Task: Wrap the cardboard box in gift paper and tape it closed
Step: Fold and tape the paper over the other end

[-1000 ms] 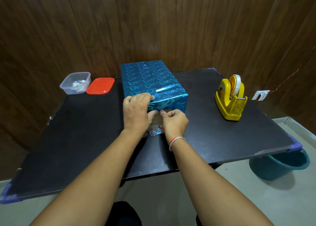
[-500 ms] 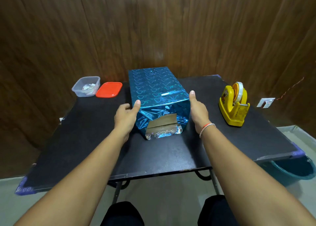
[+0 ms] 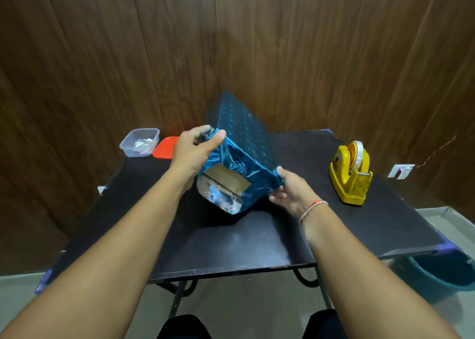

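box [image 3: 241, 143] lifted and tilted, left hand [image 3: 195, 151] and right hand [image 3: 288, 192] now gripping

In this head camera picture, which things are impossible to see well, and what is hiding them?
- Far end of the wrapped box: head view, hidden by the box itself.
- Left hand fingertips: head view, behind the blue paper's edge.
- Scraps in the clear container: head view, too small to identify.
- Bucket: head view, mostly covered by the table and cut off by the right edge.
- Right hand palm side: turned away.

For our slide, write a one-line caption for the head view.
Both hands, left and right, tilt the blue-wrapped box above the black table, cardboard showing at its unsealed end.
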